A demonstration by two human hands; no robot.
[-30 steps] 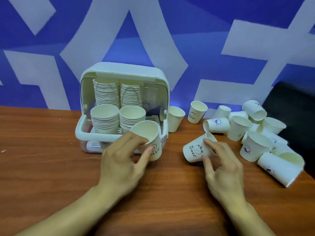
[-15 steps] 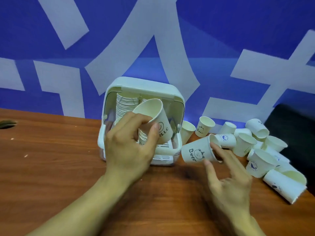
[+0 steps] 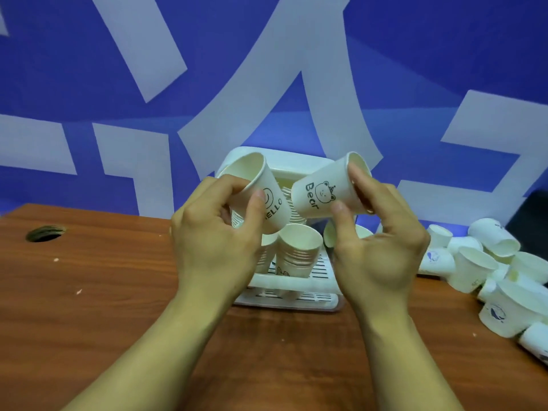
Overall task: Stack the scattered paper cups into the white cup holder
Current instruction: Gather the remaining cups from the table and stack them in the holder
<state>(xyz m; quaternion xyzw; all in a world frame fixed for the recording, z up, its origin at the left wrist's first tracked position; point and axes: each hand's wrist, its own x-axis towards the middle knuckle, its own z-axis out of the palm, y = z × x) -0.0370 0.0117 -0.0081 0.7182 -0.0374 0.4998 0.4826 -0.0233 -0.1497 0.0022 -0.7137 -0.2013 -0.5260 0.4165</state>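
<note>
Paper cups (image 3: 474,268) at 3 o'clock look light, thin, crushable: grip sidewalls gently. Left hand (image 3: 213,241) pinches Hello cup (image 3: 261,191), right hand (image 3: 382,253) pinches Bear cup (image 3: 323,191).

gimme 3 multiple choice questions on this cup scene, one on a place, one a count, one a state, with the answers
1. Where does the heap of loose white paper cups lie on the brown wooden table?
A. right of the white plastic cup holder
B. left of it
C. on its lid

2. How many cups are held in the air?
A. one
B. two
C. four

3. What is the left hand doing?
A. lying flat on the table
B. hanging empty
C. gripping the white paper cup printed "HELLO"

Answers:
1 A, the heap sits at the table's right edge, beyond the holder.
2 B, the left hand has the "HELLO" cup and the right hand has the white paper cup printed "Bear".
3 C, its thumb and fingers curl round that cup.
</note>
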